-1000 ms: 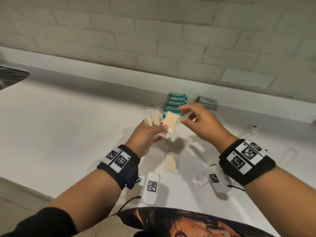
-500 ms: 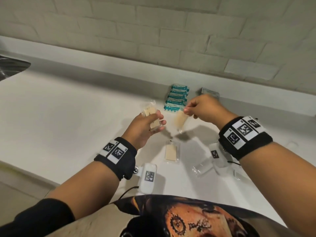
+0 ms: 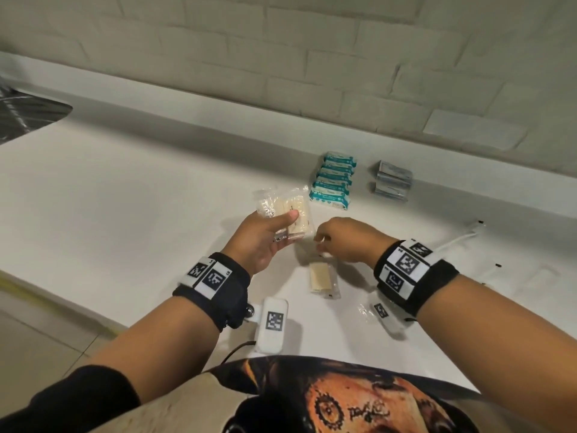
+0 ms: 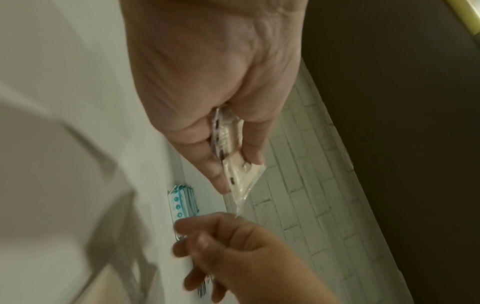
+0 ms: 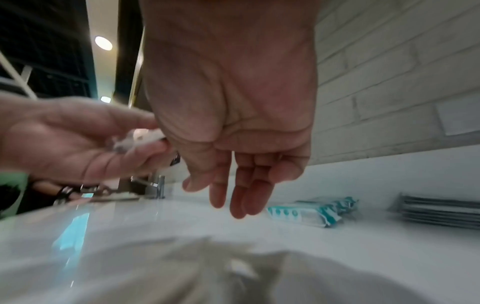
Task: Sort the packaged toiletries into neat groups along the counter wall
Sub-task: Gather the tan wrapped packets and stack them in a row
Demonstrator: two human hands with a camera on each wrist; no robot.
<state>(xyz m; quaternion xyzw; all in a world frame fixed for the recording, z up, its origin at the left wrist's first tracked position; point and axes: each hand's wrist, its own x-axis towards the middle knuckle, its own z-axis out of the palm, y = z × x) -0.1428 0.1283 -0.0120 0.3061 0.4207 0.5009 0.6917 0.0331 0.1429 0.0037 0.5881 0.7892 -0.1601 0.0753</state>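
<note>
My left hand (image 3: pixel 279 231) grips a small stack of clear-wrapped cream packets (image 3: pixel 296 210) above the counter, thumb on top; the left wrist view shows the stack (image 4: pixel 233 164) pinched edge-on. My right hand (image 3: pixel 323 245) hovers just to the right of it with fingers hanging loose and holding nothing (image 5: pixel 233 195). Directly below it one more cream packet (image 3: pixel 321 276) lies on the counter. Against the wall sit a row of teal-and-white packs (image 3: pixel 334 185) and a stack of grey packs (image 3: pixel 392 181).
A clear packet (image 3: pixel 367 310) lies partly under my right wrist. A white cable (image 3: pixel 459 239) runs across the counter at right. The sink (image 3: pixel 25 117) is at far left, its faucet (image 5: pixel 158 187) beyond. The counter's front edge (image 3: pixel 62 295) is near my left forearm.
The cream packet my right hand held has passed into the stack in my left hand. My right hand let go and dropped toward the packet lying on the counter.
</note>
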